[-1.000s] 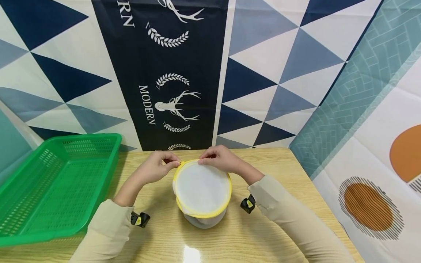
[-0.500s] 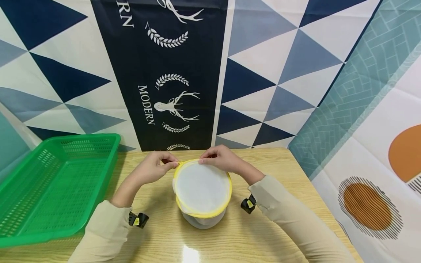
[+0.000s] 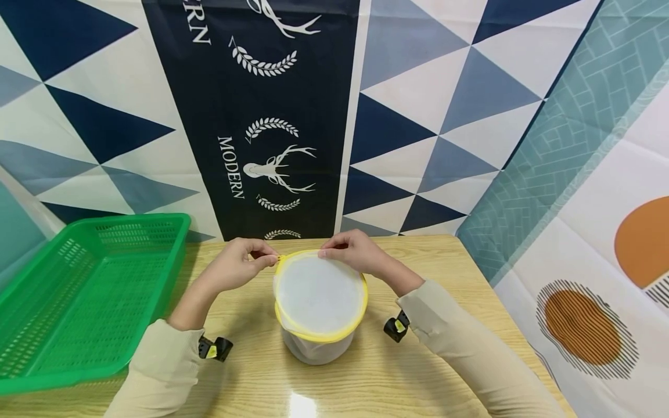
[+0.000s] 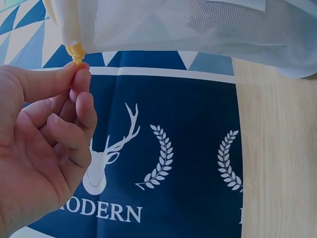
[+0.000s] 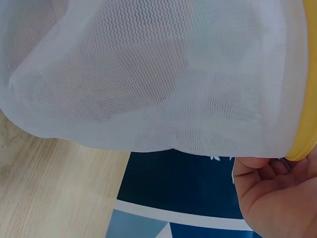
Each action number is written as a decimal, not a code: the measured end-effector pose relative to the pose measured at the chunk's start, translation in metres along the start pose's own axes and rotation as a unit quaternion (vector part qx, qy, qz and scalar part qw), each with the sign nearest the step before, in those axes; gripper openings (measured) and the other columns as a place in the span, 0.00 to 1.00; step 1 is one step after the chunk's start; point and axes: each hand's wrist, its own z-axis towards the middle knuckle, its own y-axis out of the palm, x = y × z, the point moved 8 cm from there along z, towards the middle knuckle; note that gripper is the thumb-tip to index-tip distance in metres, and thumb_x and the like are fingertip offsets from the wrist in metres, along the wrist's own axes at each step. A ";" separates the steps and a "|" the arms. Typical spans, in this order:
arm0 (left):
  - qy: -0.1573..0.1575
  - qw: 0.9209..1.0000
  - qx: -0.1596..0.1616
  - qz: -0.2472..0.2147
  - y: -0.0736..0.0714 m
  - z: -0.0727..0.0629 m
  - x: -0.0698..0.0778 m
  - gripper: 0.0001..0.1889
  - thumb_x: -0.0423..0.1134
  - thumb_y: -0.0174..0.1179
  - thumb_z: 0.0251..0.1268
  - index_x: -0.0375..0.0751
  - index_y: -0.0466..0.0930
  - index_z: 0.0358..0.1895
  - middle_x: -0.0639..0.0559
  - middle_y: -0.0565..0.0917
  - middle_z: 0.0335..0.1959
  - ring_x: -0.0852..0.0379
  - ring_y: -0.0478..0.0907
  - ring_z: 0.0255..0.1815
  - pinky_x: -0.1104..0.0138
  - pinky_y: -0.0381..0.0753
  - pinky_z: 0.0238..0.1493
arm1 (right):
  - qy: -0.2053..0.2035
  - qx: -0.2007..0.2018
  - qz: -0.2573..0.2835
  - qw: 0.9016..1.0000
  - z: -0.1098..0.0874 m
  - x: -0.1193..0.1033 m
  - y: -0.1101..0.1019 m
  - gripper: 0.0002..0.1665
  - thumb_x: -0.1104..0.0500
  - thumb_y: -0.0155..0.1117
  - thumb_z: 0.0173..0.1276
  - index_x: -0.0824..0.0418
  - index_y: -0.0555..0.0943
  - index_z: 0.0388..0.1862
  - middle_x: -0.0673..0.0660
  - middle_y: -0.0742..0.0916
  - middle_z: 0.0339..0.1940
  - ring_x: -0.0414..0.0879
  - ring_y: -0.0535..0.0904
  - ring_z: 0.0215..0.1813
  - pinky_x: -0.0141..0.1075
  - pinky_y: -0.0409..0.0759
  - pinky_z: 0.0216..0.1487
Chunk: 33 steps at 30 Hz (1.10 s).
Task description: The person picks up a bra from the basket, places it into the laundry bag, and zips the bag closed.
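A round white mesh laundry bag (image 3: 321,296) with a yellow zipper rim stands on the wooden table, its flat top up. At the rim's far left, my left hand (image 3: 237,264) pinches the small yellow zipper pull (image 4: 75,51) between thumb and forefinger, the other fingers loosely curled. My right hand (image 3: 358,254) pinches the far edge of the rim, a little to the right of the left hand. In the right wrist view the yellow zipper band (image 5: 308,94) runs down to that hand. Sheer mesh sides (image 5: 163,84) hang below the band.
A green plastic basket (image 3: 104,302) with perforated sides sits on the left of the wooden table (image 3: 251,377). Patterned cloth (image 3: 277,116) hangs behind the table's far edge, and more cloth (image 3: 585,325) hangs along the right side.
My left hand has shifted slightly to the left with the zipper pull, and the rim's far left edge has come up a little. The right hand has barely moved.
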 end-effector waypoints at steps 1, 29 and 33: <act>0.000 1.000 0.000 0.002 -0.001 0.000 0.000 0.06 0.37 0.59 0.63 0.41 0.84 0.35 0.50 0.80 0.28 0.55 0.69 0.29 0.66 0.70 0.28 | 0.002 0.001 0.003 1.000 0.000 0.000 0.000 0.12 0.52 0.65 0.63 0.57 0.86 0.39 0.54 0.86 0.38 0.43 0.76 0.36 0.31 0.76 0.35; -0.017 1.000 -0.001 0.008 -0.010 -0.006 -0.004 0.07 0.35 0.57 0.64 0.35 0.83 0.35 0.48 0.79 0.27 0.54 0.69 0.28 0.66 0.71 0.28 | 0.060 0.072 0.006 0.996 -0.006 0.007 -0.005 0.09 0.53 0.64 0.63 0.57 0.85 0.36 0.54 0.84 0.33 0.44 0.75 0.32 0.30 0.74 0.31; -0.021 1.000 -0.003 0.007 -0.010 -0.007 -0.005 0.08 0.35 0.57 0.64 0.34 0.83 0.36 0.48 0.79 0.27 0.54 0.69 0.28 0.66 0.70 0.27 | 0.070 0.077 0.009 0.994 -0.006 0.010 -0.005 0.09 0.53 0.64 0.63 0.57 0.85 0.36 0.54 0.84 0.34 0.44 0.74 0.33 0.30 0.74 0.32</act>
